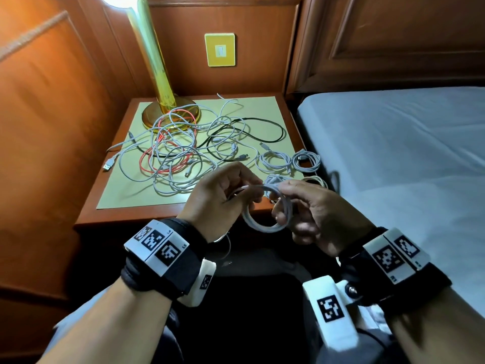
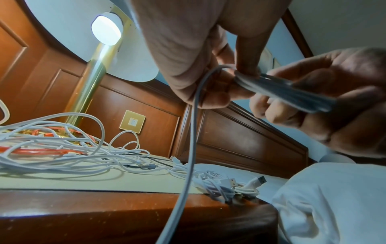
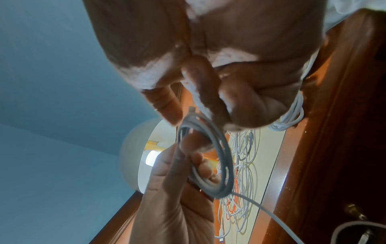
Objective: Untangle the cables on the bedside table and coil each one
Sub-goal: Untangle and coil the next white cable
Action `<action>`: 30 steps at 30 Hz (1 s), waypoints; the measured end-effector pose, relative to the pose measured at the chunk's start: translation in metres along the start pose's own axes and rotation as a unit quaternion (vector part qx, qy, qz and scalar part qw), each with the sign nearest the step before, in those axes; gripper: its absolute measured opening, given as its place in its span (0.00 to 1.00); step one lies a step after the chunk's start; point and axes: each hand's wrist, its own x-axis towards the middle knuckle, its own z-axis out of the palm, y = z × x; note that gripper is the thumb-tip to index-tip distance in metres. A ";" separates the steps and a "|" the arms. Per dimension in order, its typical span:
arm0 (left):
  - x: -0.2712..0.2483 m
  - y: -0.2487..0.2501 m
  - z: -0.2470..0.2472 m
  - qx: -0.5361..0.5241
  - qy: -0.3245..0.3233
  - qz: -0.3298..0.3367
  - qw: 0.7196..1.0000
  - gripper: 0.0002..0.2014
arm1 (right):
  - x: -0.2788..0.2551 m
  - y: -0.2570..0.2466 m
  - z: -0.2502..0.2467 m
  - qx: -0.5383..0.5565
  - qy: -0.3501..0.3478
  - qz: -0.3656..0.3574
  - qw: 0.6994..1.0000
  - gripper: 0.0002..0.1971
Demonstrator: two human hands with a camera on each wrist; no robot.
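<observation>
A tangle of white, red and black cables (image 1: 181,151) covers the bedside table (image 1: 136,216). In front of the table's near edge both hands hold one white cable wound into a coil (image 1: 265,222). My left hand (image 1: 223,195) pinches the coil's top left between thumb and fingers. My right hand (image 1: 301,206) curls its fingers around the coil's right side. In the left wrist view the cable's loose tail (image 2: 190,156) hangs down from the left hand's fingers. The right wrist view shows the coil (image 3: 221,161) gripped from both ends.
Three coiled white cables (image 1: 288,161) lie at the table's near right corner. A brass lamp (image 1: 168,109) stands at the back left, partly under the tangle. A bed with a pale sheet (image 1: 406,153) runs along the right. Wood panelling with a wall switch (image 1: 220,49) rises behind.
</observation>
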 end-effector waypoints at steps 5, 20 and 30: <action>-0.003 0.001 0.000 0.035 -0.080 0.003 0.996 0.04 | -0.001 -0.002 -0.003 -0.057 -0.015 0.033 0.998 0.13; 0.004 0.001 -0.009 -0.085 0.041 0.011 0.995 0.04 | -0.005 -0.006 0.001 0.178 -0.130 -0.018 0.975 0.14; -0.002 -0.019 -0.014 0.201 0.024 0.036 0.979 0.08 | -0.002 -0.007 -0.018 0.086 0.091 -0.256 0.959 0.16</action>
